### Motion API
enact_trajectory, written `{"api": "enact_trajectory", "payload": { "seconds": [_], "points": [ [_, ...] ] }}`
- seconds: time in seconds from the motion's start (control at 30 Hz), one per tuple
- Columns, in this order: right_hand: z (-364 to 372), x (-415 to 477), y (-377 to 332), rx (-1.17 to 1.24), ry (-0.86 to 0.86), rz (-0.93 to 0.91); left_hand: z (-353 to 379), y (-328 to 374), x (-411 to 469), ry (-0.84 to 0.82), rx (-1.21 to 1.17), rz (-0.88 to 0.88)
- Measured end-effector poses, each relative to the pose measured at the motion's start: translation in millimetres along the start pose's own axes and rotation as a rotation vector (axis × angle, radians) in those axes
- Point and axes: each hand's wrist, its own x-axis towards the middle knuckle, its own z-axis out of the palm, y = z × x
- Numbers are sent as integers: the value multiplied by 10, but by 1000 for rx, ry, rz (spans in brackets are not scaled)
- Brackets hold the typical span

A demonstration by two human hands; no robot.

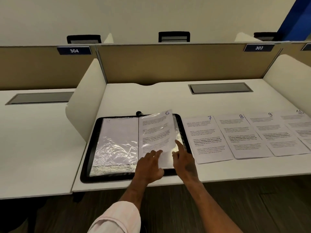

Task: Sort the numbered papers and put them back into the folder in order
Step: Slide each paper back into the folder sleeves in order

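Head view: a person slots sheet 6 (156, 130) into the right-hand plastic sleeve of an open black folder (109, 178) lying at the near edge of a white table (151, 98) in a partitioned study booth. The sheet's top corner, with its handwritten number, sticks out past the folder's far rim and the page sits slightly tilted, so it looks only partly home.

The left hand (149, 165) lies on the sheet's lower part, fingers (156, 153) fairly straight and spread, pressing the paper down, not curled round it. The right hand (184, 160) is just beside it, its index finger (178, 143) stretched out and touching the sheet's right edge where it meets the sleeve. The other right fingers are hidden, so whether they hold the plastic cannot be told.

Sheets 7 (207, 140), 8 (242, 137), 9 (272, 132) and 10 (301, 125) lie in an overlapping row on the table to the folder's right, with 7 just beside the right hand. The left-hand sleeve (117, 142) appears to be filled already.

The filing seems a little past halfway. Next, sheet 6 likely needs squaring and sliding fully into its sleeve, which calls for the plastic mouth to be held apart, before a page is turned and sheet 7 taken up.
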Motion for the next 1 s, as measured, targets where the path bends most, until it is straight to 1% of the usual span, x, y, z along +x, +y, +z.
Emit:
{"api": "enact_trajectory", "payload": {
  "seconds": [0.07,0.17,0.3,0.33,0.4,0.47,0.53,0.6,0.67,0.77,0.83,0.9,1.0],
  "points": [
    [-33,-1,-200,-64,21,-168,-63,6,-27,39,-62,-48],
    [-36,-8,-515,-103,-9,-433,-272,-31,-94,197,-162,-152],
    [113,3,-838,-146,-42,-662,-600,-222,-219,378,-270,-345],
    [174,-5,-904,-129,-33,-689,-667,-297,-275,423,-284,-379],
    [289,-18,-994,-109,-27,-680,-773,-449,-389,495,-322,-429],
    [418,-15,-1040,-123,-75,-612,-852,-641,-507,539,-301,-466],
    [566,-12,-1053,-175,-167,-507,-883,-878,-621,554,-265,-491],
    [725,-4,-1010,-268,-293,-402,-874,-1103,-715,480,-264,-519],
    [904,1,-923,-346,-436,-313,-854,-1300,-783,378,-287,-586],
    [1161,-13,-775,-493,-582,-249,-795,-1513,-898,225,-250,-656],
    [1313,-50,-732,-561,-642,-206,-736,-1638,-953,117,-193,-625],
    [1412,-102,-717,-585,-673,-162,-663,-1751,-983,10,-124,-576],
    [1535,-142,-673,-609,-713,-123,-544,-1909,-1005,-120,-84,-535]
  ]
}}
